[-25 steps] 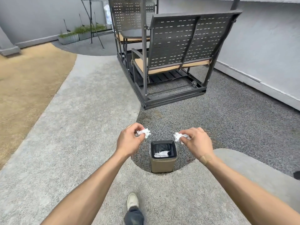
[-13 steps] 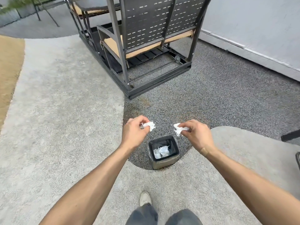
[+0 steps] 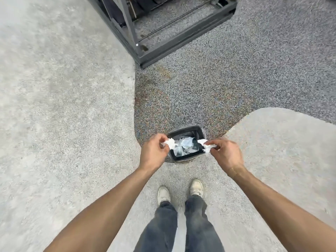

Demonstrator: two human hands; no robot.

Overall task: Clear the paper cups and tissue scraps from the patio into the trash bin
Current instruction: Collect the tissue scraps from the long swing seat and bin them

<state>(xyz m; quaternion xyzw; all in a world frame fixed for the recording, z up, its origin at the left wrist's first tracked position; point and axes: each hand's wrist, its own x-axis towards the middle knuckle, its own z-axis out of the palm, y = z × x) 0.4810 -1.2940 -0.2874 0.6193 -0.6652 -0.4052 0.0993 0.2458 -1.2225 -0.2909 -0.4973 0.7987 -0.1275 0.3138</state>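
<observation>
A small trash bin (image 3: 187,128) with a black rim and liner stands on the ground just ahead of my feet, with white and pale crumpled scraps inside. My left hand (image 3: 153,153) pinches a white tissue scrap (image 3: 170,142) over the bin's left rim. My right hand (image 3: 225,153) pinches another white tissue scrap (image 3: 205,146) over the bin's right rim. Both hands hover above the bin, one on each side of its opening. No paper cup lies loose on the ground in view.
The dark metal base of a swing bench (image 3: 163,33) stands on the dark gravel surface (image 3: 227,79) ahead. Pale concrete paving (image 3: 63,106) lies to the left and right. My two shoes (image 3: 180,193) are just behind the bin.
I have stepped closer and the view has tilted down. The bin now lies directly under my hands, and both tissue scraps sit over its rim instead of above and ahead of it.
</observation>
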